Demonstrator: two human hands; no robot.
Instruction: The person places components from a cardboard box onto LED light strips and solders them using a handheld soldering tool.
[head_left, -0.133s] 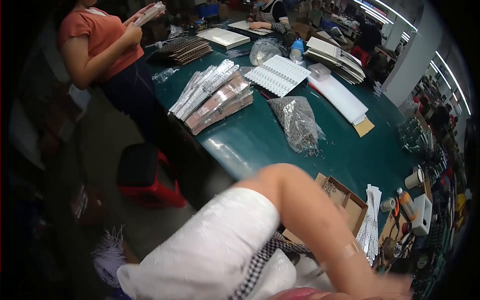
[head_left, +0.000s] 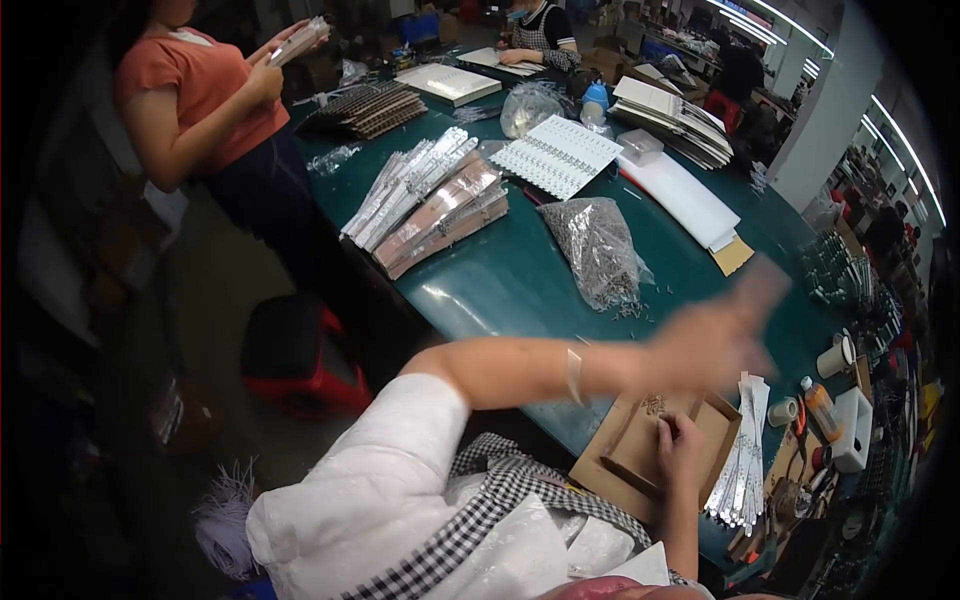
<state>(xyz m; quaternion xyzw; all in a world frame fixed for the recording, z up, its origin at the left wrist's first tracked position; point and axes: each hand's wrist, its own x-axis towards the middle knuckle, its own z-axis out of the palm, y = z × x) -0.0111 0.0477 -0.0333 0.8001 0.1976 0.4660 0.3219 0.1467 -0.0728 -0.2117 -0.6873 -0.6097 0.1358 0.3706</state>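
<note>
My left arm, in a white sleeve and with a pale band at the wrist, reaches across to the right. My left hand is smeared by motion above the table, just beyond a shallow cardboard box, and its fingers cannot be made out. Down in the box is my right hand, its fingers curled together; whatever they may hold is hidden. Beside its fingertips lie small metal pieces, like screws or pins. To the right of the box, a bundle of silvery perforated strips rests on the table.
On the green table lie a clear bag of small metal parts, bundles of wrapped strips and a white perforated sheet. An orange bottle stands at right. A co-worker stands at left, near a red-and-black stool.
My left arm has swung away from close to me and out over the table. My right hand, hidden behind that arm before, now shows in the box.
</note>
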